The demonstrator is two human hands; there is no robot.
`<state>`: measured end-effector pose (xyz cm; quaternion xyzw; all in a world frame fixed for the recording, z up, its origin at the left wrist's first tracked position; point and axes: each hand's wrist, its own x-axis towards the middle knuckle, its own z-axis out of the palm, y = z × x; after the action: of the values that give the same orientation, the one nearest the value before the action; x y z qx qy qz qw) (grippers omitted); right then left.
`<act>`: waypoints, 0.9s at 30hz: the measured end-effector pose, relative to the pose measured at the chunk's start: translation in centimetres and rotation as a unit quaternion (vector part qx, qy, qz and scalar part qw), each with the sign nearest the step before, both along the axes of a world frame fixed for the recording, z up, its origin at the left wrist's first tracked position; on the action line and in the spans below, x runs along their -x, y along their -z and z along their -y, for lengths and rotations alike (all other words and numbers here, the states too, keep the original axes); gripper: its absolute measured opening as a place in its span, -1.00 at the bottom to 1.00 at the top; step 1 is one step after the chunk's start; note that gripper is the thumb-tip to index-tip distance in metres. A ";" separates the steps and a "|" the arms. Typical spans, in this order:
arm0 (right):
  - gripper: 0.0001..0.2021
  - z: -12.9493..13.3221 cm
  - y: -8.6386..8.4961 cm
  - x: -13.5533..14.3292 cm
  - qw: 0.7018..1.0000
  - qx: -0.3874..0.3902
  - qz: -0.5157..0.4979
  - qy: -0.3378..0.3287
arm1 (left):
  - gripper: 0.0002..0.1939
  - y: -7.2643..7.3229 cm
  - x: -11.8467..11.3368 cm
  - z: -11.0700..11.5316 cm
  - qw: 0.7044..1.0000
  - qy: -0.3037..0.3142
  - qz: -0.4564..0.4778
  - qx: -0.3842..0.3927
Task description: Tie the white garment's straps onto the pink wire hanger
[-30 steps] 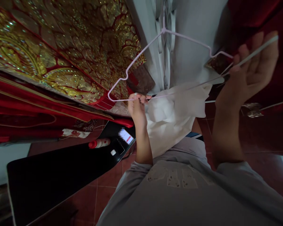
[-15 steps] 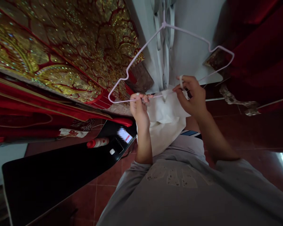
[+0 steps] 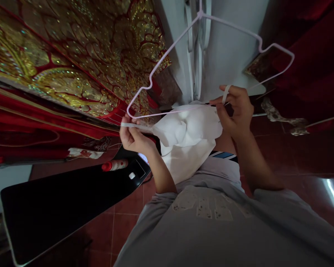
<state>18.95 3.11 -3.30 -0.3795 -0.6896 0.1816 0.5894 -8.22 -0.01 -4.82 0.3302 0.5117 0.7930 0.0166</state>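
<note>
A white garment with moulded cups (image 3: 193, 128) hangs in front of my waist, behind the lower bar of a pale pink hanger (image 3: 200, 15). My left hand (image 3: 135, 137) is closed on the garment's left white strap (image 3: 137, 127), pulled taut near the hanger's left corner. On the other side, my right hand (image 3: 236, 113) pinches the right strap (image 3: 226, 94), which loops over its fingers. That hand's fingertips are close to the hanger's lower bar; whether they touch it I cannot tell.
Gold-sequinned red garments (image 3: 100, 48) hang at the left and dark red cloth (image 3: 314, 55) at the right. Pale cabinet doors (image 3: 233, 48) stand ahead. A black tabletop (image 3: 66, 207) at lower left holds a red-capped bottle (image 3: 115, 165), a small white case (image 3: 131, 175) and a partly hidden phone (image 3: 143, 157).
My left hand has moved left and down from the hanger bar, drawing the strap outward. My right hand has shifted slightly right. The garment is spread wider and the hanger sits higher.
</note>
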 end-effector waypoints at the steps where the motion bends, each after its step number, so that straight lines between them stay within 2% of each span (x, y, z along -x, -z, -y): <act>1: -0.66 0.0 -0.1 0.0 1.000 -0.002 -0.002 0.000 | -0.77 -0.3 0.4 -0.1 1.000 -0.002 -0.011 -0.016; 3: -0.66 0.1 -0.2 0.0 1.000 0.001 -0.011 -0.002 | -0.72 -1.1 0.9 -0.2 0.998 0.031 -0.043 -0.046; 6: -0.65 0.4 -0.3 0.2 0.999 0.017 -0.032 -0.013 | -0.58 -2.7 1.1 -0.3 0.982 0.144 -0.115 -0.052; 8: -0.62 0.5 -0.1 0.3 0.999 0.018 -0.046 -0.016 | -0.57 -3.7 1.1 -0.6 0.969 0.192 -0.154 -0.024; 12: -0.63 0.7 -0.2 0.5 0.998 0.022 -0.050 -0.008 | -0.57 -5.8 1.4 -1.5 0.953 0.202 -0.210 0.087; 14: -0.65 0.7 -0.3 0.5 0.999 0.022 -0.042 -0.004 | -0.65 -7.0 1.5 -2.0 0.939 0.232 -0.215 0.135; 16: -0.65 0.6 -0.4 0.6 0.999 0.015 -0.037 -0.005 | -0.72 -8.4 1.4 -2.3 0.923 0.278 -0.214 0.156; 19: -0.65 0.5 -0.4 0.7 0.999 0.001 -0.040 -0.007 | -0.73 -9.9 0.8 -2.4 0.900 0.330 -0.233 0.163; 21: -0.66 0.4 -0.3 0.7 0.999 -0.002 -0.046 -0.006 | -0.73 -10.2 0.3 -2.5 0.896 0.345 -0.228 0.159; 23: -0.67 0.4 -0.2 0.7 0.999 -0.003 -0.049 -0.008 | -0.73 -9.7 -0.1 -2.7 0.917 0.326 -0.185 0.138; 25: -0.67 0.3 -0.2 0.6 0.999 0.003 -0.045 -0.012 | -0.69 -8.5 -0.3 -3.1 0.947 0.281 -0.121 0.093; 27: -0.67 0.2 0.0 0.5 0.999 0.003 -0.037 -0.009 | -0.65 -7.1 -0.5 -3.5 0.966 0.251 -0.028 0.057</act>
<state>18.41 2.92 -3.27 -0.3679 -0.6700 0.2031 0.6120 -7.71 3.49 2.23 0.4688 0.4569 0.7235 0.2191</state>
